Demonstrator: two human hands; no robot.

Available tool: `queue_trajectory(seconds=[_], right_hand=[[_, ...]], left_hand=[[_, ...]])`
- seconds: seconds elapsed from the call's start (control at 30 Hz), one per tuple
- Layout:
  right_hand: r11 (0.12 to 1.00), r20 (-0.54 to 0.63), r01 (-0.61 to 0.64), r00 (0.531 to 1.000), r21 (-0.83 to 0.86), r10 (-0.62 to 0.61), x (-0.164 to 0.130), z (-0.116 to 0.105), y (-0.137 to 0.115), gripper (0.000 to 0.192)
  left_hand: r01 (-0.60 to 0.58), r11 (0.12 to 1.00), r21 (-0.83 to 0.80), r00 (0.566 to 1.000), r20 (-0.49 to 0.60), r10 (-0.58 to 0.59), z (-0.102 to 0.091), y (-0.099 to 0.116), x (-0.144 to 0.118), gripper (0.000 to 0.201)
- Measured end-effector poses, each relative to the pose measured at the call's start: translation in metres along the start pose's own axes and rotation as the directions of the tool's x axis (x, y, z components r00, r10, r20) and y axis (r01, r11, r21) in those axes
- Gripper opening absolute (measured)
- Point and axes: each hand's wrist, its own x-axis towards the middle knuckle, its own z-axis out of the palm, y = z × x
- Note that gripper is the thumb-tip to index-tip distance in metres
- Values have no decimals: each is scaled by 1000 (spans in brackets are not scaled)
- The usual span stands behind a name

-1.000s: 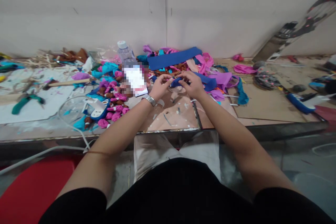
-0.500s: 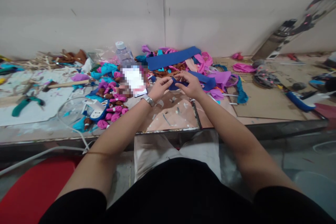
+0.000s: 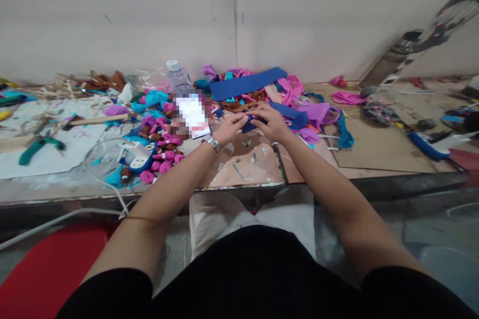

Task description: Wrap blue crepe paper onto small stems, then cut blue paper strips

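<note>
Between my two hands is a small piece of dark blue crepe paper (image 3: 248, 124), bunched up over the table. My left hand (image 3: 230, 128), with a metal watch at the wrist, pinches its left side between thumb and fingers. From the other side my right hand (image 3: 270, 122) grips it, fingers bent and thumb pressed in. Part of the piece is hidden by the fingers. Just behind my hands lies a long blue crepe paper strip (image 3: 249, 83) on a heap of pink, purple and brown scraps. Another blue strip (image 3: 290, 114) is right of my right hand.
Left of my hands are a lit phone (image 3: 192, 113), a plastic bottle (image 3: 178, 79) and several pink and brown paper bundles (image 3: 164, 159). Further left lie a hot glue gun (image 3: 140, 155), a hammer (image 3: 99, 119) and green-handled pliers (image 3: 39, 149). Cardboard (image 3: 377, 147) covers the right side.
My fingers have drawn in around the blue piece, which now looks more folded and compact. Both hands stay in nearly the same place. The view has shifted slightly.
</note>
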Motion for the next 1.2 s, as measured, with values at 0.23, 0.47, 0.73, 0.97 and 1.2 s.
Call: queue_trajectory(seconds=[0.23,0.47,0.73,0.97,1.2], right_hand=[[999,-70,-49,996,-9,48,0,0,-1,44],[996,-118,-88,990,-33,83,0,-1,2,46],[993,-108,-106,989,-44,100,-3,1,5,49],[998,-119,-45,992,-38,40,-2,3,6,50],[998,-107,-60,993,-36,56,-3,3,4,52]], left_hand=[[-58,998,34,998,-33,59,3,18,-2,59],[-160,980,116,985,-50,167,7,21,-6,55],[-164,973,163,982,-66,176,6,22,-6,46],[-125,987,97,989,-71,132,6,21,-4,51],[-58,998,-31,997,-60,56,8,12,-2,51]])
